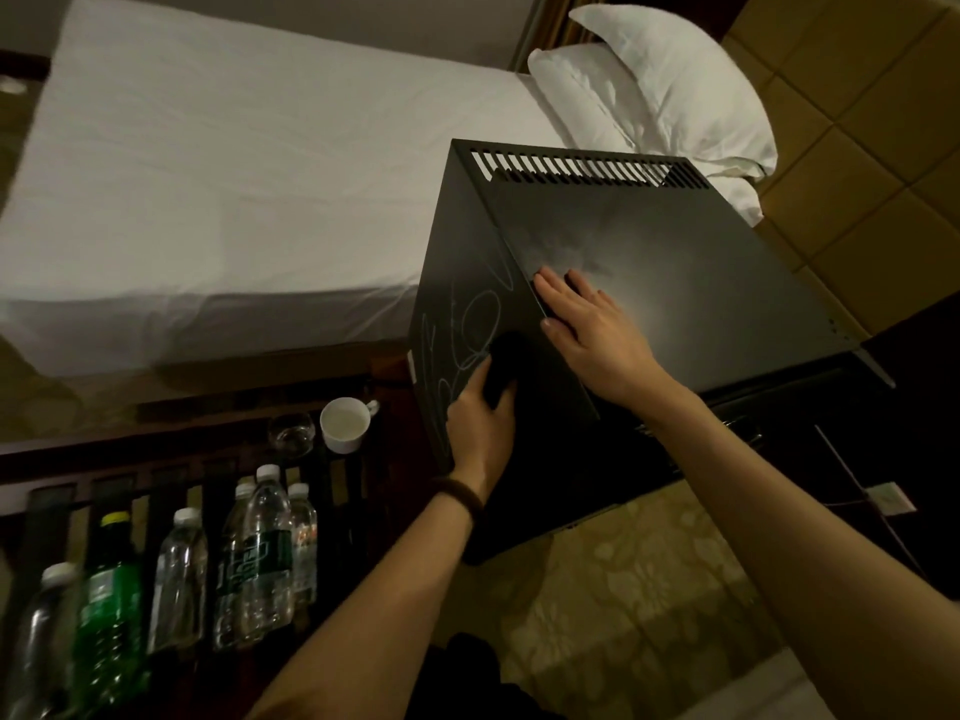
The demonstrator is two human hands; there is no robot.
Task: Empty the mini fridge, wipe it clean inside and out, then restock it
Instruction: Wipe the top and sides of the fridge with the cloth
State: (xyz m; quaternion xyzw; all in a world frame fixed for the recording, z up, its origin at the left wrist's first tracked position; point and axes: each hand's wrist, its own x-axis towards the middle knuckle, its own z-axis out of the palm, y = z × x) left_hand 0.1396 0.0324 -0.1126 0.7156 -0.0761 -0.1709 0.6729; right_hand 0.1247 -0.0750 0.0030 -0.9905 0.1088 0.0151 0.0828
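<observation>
Your left hand (480,423) grips a dark cloth (506,366) on the fridge (675,262) side, right hand (587,324) flat on top; press hard and the fridge may slide off its cabinet (779,407) edge.

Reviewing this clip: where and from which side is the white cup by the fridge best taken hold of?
Probably by the white cup handle, which juts out toward the mini fridge. Come from above on that side, since the glass stands close on the other side.
</observation>
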